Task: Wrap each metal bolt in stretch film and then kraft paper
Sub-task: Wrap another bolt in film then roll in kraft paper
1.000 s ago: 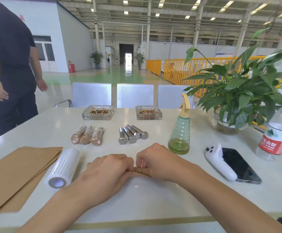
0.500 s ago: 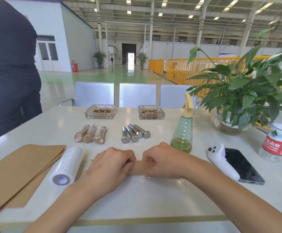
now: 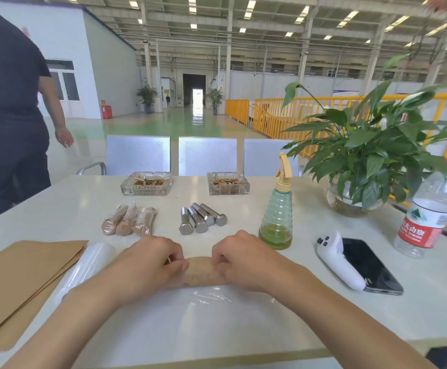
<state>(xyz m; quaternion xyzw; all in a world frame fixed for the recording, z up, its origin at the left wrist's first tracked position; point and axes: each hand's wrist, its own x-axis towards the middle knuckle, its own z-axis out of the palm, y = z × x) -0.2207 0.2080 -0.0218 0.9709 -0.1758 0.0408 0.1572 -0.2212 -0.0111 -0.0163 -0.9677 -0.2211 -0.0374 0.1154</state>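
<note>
A brown paper-wrapped bolt (image 3: 202, 272) lies crosswise on a sheet of clear stretch film (image 3: 211, 296) on the white table (image 3: 243, 328). My left hand (image 3: 147, 265) grips its left end and my right hand (image 3: 246, 259) grips its right end, fingers curled over it. Three wrapped bolts (image 3: 127, 222) lie further back on the left. Several bare metal bolts (image 3: 201, 218) lie beside them. A stretch film roll (image 3: 89, 265) and kraft paper sheets (image 3: 19, 278) lie at my left.
Two glass ashtrays (image 3: 146, 183) (image 3: 228, 183) stand at the back. A green spray bottle (image 3: 277, 209), a white controller (image 3: 339, 262), a phone (image 3: 368, 265), a water bottle (image 3: 427, 211) and a potted plant (image 3: 363, 161) stand on the right. A person (image 3: 9, 115) stands at far left.
My hands have moved apart along the wrapped bolt, baring its brown middle. The film sheet now shows in front of it. The person at left has shifted.
</note>
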